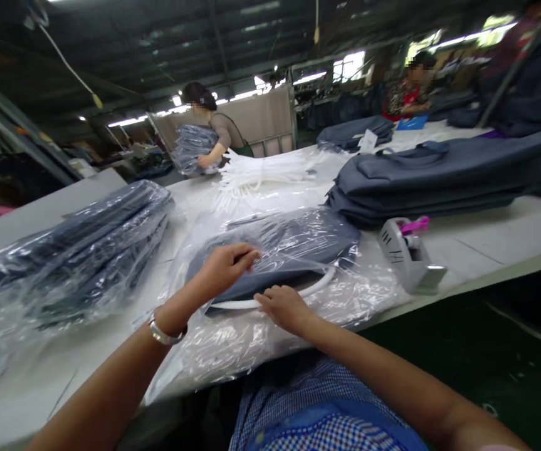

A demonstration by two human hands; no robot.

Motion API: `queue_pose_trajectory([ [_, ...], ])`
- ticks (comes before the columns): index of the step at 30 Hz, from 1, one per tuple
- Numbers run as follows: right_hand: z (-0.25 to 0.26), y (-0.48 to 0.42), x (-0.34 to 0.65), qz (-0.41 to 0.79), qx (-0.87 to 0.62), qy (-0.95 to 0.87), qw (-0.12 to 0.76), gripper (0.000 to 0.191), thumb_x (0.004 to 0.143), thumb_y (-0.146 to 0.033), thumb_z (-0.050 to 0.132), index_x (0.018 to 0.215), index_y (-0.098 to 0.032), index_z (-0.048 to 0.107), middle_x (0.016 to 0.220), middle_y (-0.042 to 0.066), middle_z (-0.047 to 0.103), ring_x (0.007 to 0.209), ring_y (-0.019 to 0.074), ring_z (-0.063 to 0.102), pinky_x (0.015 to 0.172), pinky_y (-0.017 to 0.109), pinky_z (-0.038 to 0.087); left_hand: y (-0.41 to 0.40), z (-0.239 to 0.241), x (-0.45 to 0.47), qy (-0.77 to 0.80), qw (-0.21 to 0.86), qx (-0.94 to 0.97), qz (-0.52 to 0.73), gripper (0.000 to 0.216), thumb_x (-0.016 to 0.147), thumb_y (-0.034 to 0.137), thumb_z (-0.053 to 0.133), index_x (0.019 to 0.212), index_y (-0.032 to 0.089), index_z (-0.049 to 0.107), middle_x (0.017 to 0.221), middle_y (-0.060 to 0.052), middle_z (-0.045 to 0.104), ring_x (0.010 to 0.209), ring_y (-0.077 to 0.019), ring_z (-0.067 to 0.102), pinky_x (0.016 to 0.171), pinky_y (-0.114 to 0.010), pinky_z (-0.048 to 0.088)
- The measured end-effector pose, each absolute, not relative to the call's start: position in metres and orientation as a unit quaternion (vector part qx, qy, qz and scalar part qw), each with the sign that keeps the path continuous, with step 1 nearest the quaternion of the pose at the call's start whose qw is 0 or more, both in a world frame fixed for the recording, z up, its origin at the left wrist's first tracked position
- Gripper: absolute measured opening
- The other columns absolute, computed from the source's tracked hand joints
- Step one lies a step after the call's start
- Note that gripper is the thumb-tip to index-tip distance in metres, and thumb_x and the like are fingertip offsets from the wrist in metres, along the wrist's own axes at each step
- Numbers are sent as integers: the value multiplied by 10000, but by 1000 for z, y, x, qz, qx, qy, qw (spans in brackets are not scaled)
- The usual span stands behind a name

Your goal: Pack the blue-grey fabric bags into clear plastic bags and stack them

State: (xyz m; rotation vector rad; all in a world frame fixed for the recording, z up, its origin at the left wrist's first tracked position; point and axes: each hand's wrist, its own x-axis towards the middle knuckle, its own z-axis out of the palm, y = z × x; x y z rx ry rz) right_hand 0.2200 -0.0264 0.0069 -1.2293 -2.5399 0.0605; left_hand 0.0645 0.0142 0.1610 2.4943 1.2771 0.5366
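Note:
A folded dark blue garment in a clear plastic bag lies on the white table in front of me. A white hanger curves along its near edge inside the bag. My left hand, with a bracelet on the wrist, rests on the bag with fingers curled down onto the plastic. My right hand presses on the bag's near edge at the hanger, fingers bent.
A stack of bagged dark garments sits at left. Unbagged folded blue garments are piled at right, with a grey tape dispenser in front of them. White hangers lie further back. Two other people work at the far side.

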Motion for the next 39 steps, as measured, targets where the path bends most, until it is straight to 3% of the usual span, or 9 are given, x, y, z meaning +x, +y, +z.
queue_pose_trajectory([
  [3, -19, -9, 223, -9, -430, -881, 197, 206, 965, -343, 591, 1113, -214, 654, 990, 46, 707, 942, 212, 611, 765, 324, 406, 12, 135, 61, 434, 116, 883, 135, 398, 903, 524, 566, 1176, 252, 666, 1001, -18, 730, 727, -153, 639, 663, -265, 472],
  [7, -44, -1, 220, -45, -419, -866, 270, 191, 1001, -330, 535, 1109, -248, 670, 1030, 20, 719, 952, 198, 607, 818, 344, 396, 11, 90, 57, 435, 15, 899, 53, 682, 809, 456, 721, 1433, 379, 455, 1461, -48, 529, 1138, -272, 641, 818, -342, 543],
  [11, -50, -4, 217, -87, -437, -837, 317, 172, 979, -329, 577, 1086, -250, 686, 1022, 29, 719, 963, 209, 600, 833, 364, 387, 18, 61, 57, 494, -5, 869, 29, 657, 850, 304, 687, 1455, 330, 433, 1463, -76, 524, 1184, -272, 629, 908, -375, 543],
  [18, -56, -1, 222, -50, -451, -828, 329, 256, 1015, -313, 498, 1186, -249, 676, 1088, 55, 729, 986, 214, 625, 829, 364, 431, 28, 49, 50, 499, 50, 864, 54, 615, 853, 380, 689, 1424, 300, 473, 1434, -78, 551, 1161, -272, 643, 969, -392, 521],
  [23, -64, 5, 227, 16, -420, -842, 337, 317, 1030, -244, 431, 1237, -180, 664, 1139, 97, 725, 1038, 234, 654, 930, 373, 475, 22, 29, 47, 495, 1, 867, 61, 743, 829, 248, 696, 1491, 361, 377, 1495, -56, 490, 1191, -269, 626, 926, -363, 551],
  [28, -63, 0, 234, 64, -401, -840, 359, 336, 1019, -182, 417, 1241, -168, 668, 1175, 113, 717, 1090, 230, 648, 989, 384, 485, 18, 9, 51, 520, -35, 848, 96, 630, 903, 235, 584, 1497, 312, 388, 1493, -83, 488, 1179, -264, 630, 887, -348, 568],
  [32, -56, -29, 246, 186, -413, -759, 468, 262, 993, -226, 486, 1122, -191, 712, 1141, 93, 724, 1112, 218, 637, 1019, 395, 486, 20, 7, 52, 530, -26, 841, 105, 564, 917, 278, 575, 1464, 304, 439, 1477, -72, 509, 1101, -267, 668, 832, -363, 583],
  [36, -48, -47, 260, 508, -514, -456, 519, 248, 954, -387, 567, 998, -166, 670, 959, 90, 738, 777, 177, 714, 746, 327, 597, 21, 12, 52, 528, -19, 843, 101, 555, 903, 271, 599, 1442, 313, 470, 1463, -55, 527, 1085, -271, 674, 810, -363, 586],
  [39, -42, -40, 267, 661, -476, -250, 523, 261, 923, -407, 628, 903, -147, 623, 964, 120, 742, 743, 172, 732, 683, 290, 606, 21, 15, 53, 535, -16, 839, 100, 552, 888, 270, 620, 1423, 323, 493, 1456, -49, 536, 1066, -266, 681, 813, -357, 585],
])
